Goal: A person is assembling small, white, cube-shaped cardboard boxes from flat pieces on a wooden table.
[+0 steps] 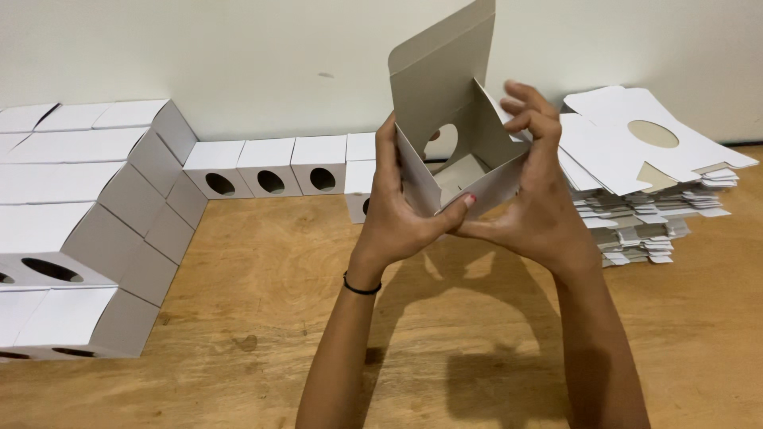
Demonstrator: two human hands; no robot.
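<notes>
Head view: looking down at two bare hands that are raising a half-folded, grey-lined white cardboard box (449, 135) above a brown wooden table (262, 262).
Left grip: the left hand (401, 210) is closing on the box's near left wall, thumb reaching across under the bottom corner, fingers flat against the outside.
Right grip: the right hand (528, 199) is cupping the right wall from below, its fingers (526, 107) curling over the top edge and pressing a flap inward.
Why held so: in my judgement the two palms are squeezing the walls square while the flaps are being tucked.
Box state: its tall lid flap is standing upright above the grips; an oval cut-out is showing in the far wall.
Right of the grips: a leaning stack of flat white die-cut cardboard blanks (652, 183), the top one showing an oval hole, is lying near the right hand.
Behind the grips: a row of finished white boxes with oval windows (270, 165) is standing against the pale wall.
Far left of the grips: a larger block of stacked finished boxes (71, 230) is filling the corner.
Wrist: a thin black band (362, 287) is circling the left wrist.
</notes>
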